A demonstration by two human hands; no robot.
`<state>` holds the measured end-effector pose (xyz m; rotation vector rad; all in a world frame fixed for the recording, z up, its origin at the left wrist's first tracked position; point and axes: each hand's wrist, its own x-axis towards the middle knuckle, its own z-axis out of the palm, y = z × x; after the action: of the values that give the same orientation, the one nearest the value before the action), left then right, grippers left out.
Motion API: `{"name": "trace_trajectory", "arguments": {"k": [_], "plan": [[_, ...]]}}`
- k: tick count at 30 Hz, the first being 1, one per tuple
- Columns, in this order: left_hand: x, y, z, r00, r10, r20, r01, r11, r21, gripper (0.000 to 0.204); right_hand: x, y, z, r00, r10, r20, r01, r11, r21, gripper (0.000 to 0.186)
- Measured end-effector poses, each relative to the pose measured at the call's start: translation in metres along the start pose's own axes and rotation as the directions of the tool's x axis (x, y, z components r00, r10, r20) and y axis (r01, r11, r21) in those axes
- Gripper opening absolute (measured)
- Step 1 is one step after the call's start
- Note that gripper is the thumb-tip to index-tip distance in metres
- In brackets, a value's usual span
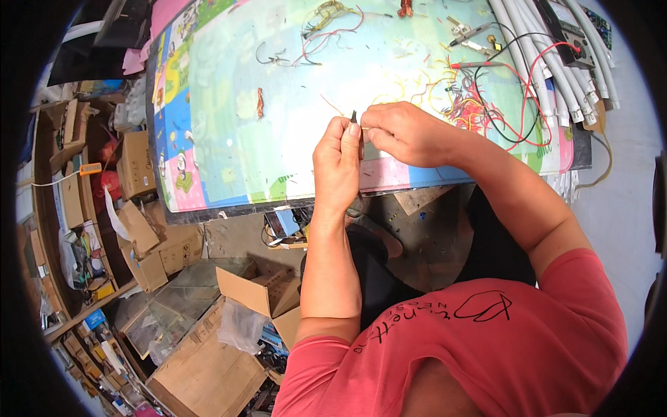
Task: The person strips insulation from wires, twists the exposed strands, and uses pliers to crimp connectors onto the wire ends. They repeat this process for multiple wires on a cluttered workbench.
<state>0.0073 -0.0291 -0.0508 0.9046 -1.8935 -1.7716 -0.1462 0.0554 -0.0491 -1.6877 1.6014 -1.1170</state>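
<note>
Over the near edge of the table, my two hands are close together. My left hand [336, 163] is closed around a slim dark tool [353, 117] whose black tip points up past the thumb; the fist hides most of it, so I cannot tell its kind. Beside that tool, my right hand [406, 135] is closed in a pinch, and what sits between its fingertips is too small to make out. A thin reddish wire [331, 105] shows just beyond my left fingers. Farther left lies a small twisted red wire bundle [260, 103].
Cut wire scraps [465, 111] cover the table's right side. Red and black probe leads [479, 65] run to a meter [566, 31] near white tubes [549, 76]. More loose wires [323, 42] lie at the back. Cardboard boxes [201, 368] and shelves [59, 278] stand at the left.
</note>
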Motion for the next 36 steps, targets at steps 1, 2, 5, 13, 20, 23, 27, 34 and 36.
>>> {"name": "trace_trajectory", "arguments": {"k": [1,2,5,13,20,23,27,34,36], "plan": [[-0.001,0.002,0.001,1.0,0.004,-0.008,-0.003,0.999,0.052,0.023,0.0,0.0,0.0,1.0,0.01,0.005,-0.01,1.0,0.004,0.024],[-0.001,0.003,0.002,1.0,0.009,-0.016,-0.007,0.994,0.105,0.023,0.0,0.001,0.001,1.0,0.026,-0.004,-0.026,0.999,0.031,0.025],[-0.002,-0.002,0.004,0.996,0.083,-0.03,-0.071,0.958,0.279,0.024,0.0,0.004,0.004,0.995,0.094,-0.015,-0.092,0.992,0.087,0.029],[0.001,-0.01,0.003,0.997,-0.04,-0.067,0.039,0.999,-0.022,0.028,0.004,-0.001,0.017,0.966,0.234,-0.105,-0.223,0.969,0.106,0.034],[-0.002,-0.006,0.011,0.963,0.128,-0.236,-0.136,0.991,-0.019,0.023,0.011,-0.007,0.021,0.94,0.32,-0.118,-0.279,0.92,0.275,0.032],[-0.003,-0.002,0.013,0.958,0.128,-0.255,-0.154,0.984,-0.085,0.023,0.012,-0.005,0.024,0.929,0.356,-0.099,-0.293,0.872,0.392,0.031],[-0.005,0.003,0.013,0.955,0.128,-0.268,-0.163,0.98,-0.114,0.023,0.014,-0.007,0.025,0.926,0.359,-0.117,-0.283,0.865,0.415,0.028],[-0.006,0.011,0.012,0.953,0.082,-0.292,-0.132,0.979,-0.158,0.026,0.013,0.002,0.027,0.911,0.349,-0.218,-0.261,0.899,0.351,0.022],[-0.008,0.015,0.011,0.953,0.072,-0.293,-0.124,0.979,-0.164,0.027,0.014,0.003,0.026,0.911,0.342,-0.23,-0.262,0.911,0.318,0.022]]}}
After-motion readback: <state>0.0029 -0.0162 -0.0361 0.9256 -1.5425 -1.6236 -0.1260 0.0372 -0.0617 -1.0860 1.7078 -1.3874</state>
